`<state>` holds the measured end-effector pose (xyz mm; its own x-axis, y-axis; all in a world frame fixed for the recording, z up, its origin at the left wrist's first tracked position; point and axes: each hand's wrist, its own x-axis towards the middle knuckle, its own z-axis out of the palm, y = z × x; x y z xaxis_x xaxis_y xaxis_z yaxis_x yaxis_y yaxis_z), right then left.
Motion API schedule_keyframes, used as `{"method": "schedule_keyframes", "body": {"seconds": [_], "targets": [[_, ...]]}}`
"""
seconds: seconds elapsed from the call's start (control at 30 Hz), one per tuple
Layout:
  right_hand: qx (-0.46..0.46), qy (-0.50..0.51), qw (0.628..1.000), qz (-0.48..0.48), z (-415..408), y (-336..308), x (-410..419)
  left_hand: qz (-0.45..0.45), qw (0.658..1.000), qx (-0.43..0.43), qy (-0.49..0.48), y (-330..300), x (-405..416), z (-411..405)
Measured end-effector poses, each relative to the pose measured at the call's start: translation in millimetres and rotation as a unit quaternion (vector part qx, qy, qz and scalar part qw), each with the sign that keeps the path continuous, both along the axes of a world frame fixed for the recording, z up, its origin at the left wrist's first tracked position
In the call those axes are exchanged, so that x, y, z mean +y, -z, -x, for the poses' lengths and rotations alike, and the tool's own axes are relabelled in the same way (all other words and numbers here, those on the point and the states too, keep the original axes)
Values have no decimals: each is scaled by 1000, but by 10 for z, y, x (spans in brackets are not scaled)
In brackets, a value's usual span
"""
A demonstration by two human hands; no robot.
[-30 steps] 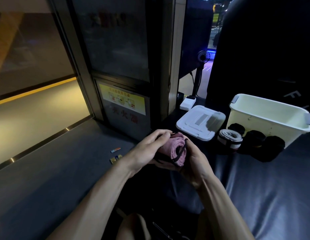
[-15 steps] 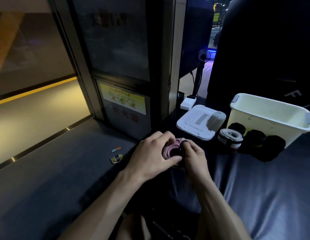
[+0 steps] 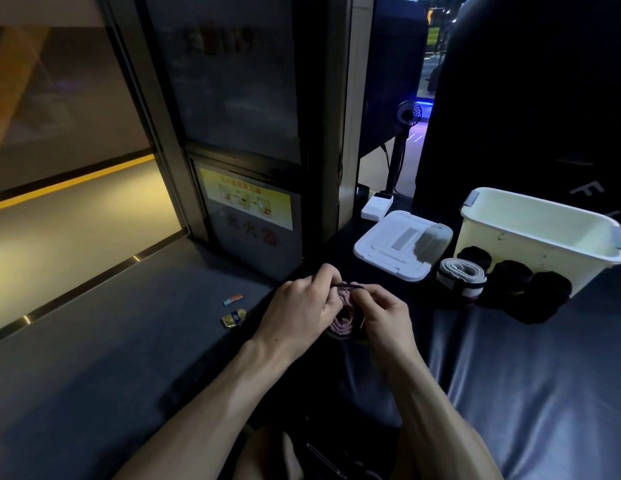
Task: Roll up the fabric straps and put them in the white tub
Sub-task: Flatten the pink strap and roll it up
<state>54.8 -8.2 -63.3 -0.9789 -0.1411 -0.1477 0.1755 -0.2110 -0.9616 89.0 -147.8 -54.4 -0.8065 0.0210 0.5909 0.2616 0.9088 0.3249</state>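
Dark padded mat, both hands gripping pink strap roll

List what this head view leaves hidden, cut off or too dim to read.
- Pink strap roll: mostly covered by the left hand and right hand; its loose end cannot be seen.
- White tub: right end cut off by the frame edge; its floor is hidden behind the near wall.
- Three black rolls: too dark to show detail.
- Yellow sign: text blurred.
- Small items on the floor: too small to identify.
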Motion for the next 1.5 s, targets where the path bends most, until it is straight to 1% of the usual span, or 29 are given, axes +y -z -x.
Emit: {"method": "schedule_keyframes", "body": {"seconds": [0.1,0.23,0.33,0.43,0.57,0.63,0.73,0.87,0.93,1.0,1.07,1.13,1.2,1.27,1.33,1.4,1.5], "targets": [[-7,-18,1000,-14,-27,-8,0,-4,1000,4,4,1,-55,17],[-19,-34,999,-16,-30,-37,19,-21,999,-39,29,-29,-159,76],[-16,-59,998,-9,-25,-67,45,-76,994,-69,40,-81,-194,88],[-18,-91,996,-11,-17,-73,77,-131,982,-129,35,-165,-236,82],[-25,-138,990,11,0,-56,90,-188,968,-164,20,-226,-279,85],[-13,-159,987,29,-10,-32,80,-240,953,-184,4,-223,-307,99],[37,-152,987,32,-31,15,49,-338,914,-223,-18,-192,-348,101],[69,-134,988,-8,-16,78,-37,-462,844,-272,-23,-119,-312,81],[98,-118,987,-51,-8,116,-88,-501,815,-290,-22,-92,-252,95],[124,-92,984,-90,-15,147,-116,-512,804,-300,-29,-61,-198,113],[128,-72,984,-98,-19,123,-111,-523,795,-303,-39,-28,-167,122],[143,-66,981,-114,9,124,-84,-547,779,-305,-48,-9,-171,118],[170,-95,969,-152,29,162,-73,-565,766,-301,-54,-21,-187,112],[171,-145,952,-206,20,185,-78,-560,771,-298,-57,-49,-200,103],[170,-174,942,-232,27,186,-75,-557,773,-300,-58,-64,-217,74],[181,-182,938,-233,27,142,-59,-573,760,-303,-53,-59,-234,37],[213,-177,936,-216,40,78,-16,-611,732,-299,-38,-60,-249,0]]}}
